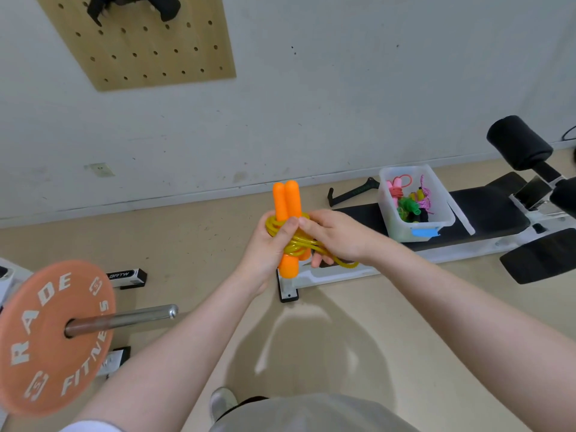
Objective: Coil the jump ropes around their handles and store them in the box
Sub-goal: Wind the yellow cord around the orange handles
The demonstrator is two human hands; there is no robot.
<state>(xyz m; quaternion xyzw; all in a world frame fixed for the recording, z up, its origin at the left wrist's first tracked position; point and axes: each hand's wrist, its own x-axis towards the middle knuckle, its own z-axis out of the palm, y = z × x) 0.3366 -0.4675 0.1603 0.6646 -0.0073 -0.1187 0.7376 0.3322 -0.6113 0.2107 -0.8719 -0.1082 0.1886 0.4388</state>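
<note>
I log left hand (268, 244) wrapped round paired orange handles (288, 204), yellow rope (299, 244) coiled at their middle under my thumb, right hand (335, 235) pinching rope just beside, clear box (416, 227) well right on bench (486, 213)

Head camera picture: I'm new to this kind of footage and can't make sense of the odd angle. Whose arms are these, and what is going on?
There is no machine here. The single picture comes from a wide-angle camera worn on a person's head, looking forward and down, so the two bare arms are that person's own.

The left hand grips two orange handles held side by side. A yellow rope is coiled around them, and the right hand holds the rope against the handles. A loose loop hangs below that hand.

To the right, a clear box sits on a black bench and already holds several colourful ropes. At the left is an orange weight plate on a bar.
</note>
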